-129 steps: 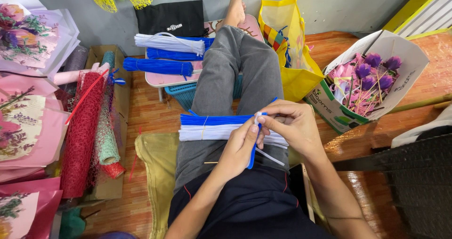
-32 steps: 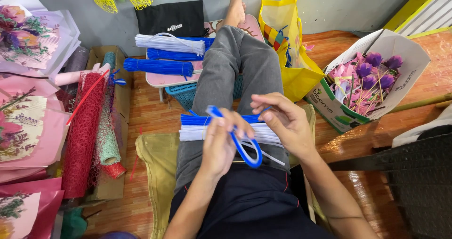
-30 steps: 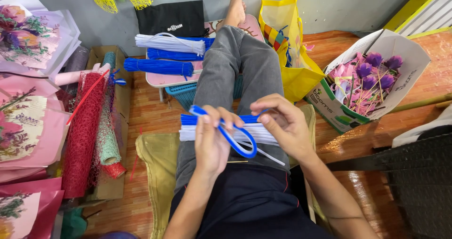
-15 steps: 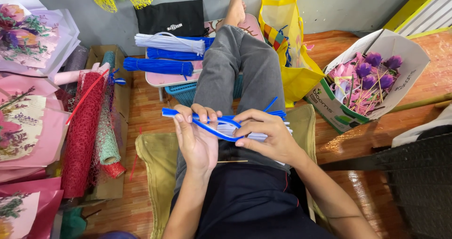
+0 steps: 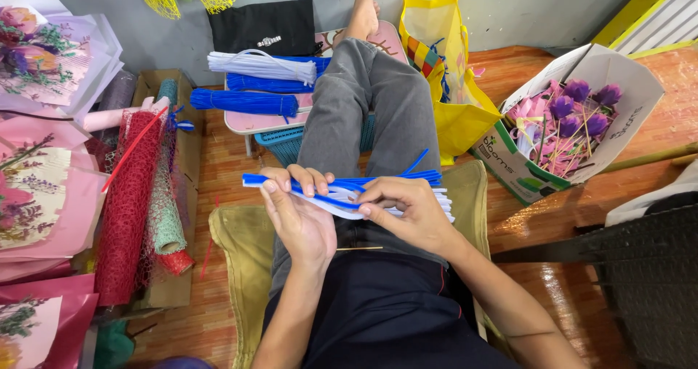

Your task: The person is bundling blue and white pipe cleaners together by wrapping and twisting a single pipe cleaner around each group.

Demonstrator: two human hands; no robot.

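Both forearms reach forward from the bottom of the view and meet over the lap. The left hand (image 5: 302, 216) lies palm up, its fingers curled over from the far side and the thumb stretched along the near edge, closed in a grip. The right hand (image 5: 407, 209) sits just beside it, back upward, wrist bent inward, fingertips pinched together. The two hands nearly touch. Both legs stretch straight ahead, one crossed over the other.

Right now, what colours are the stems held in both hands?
Blue and white stems, seen from the head view.
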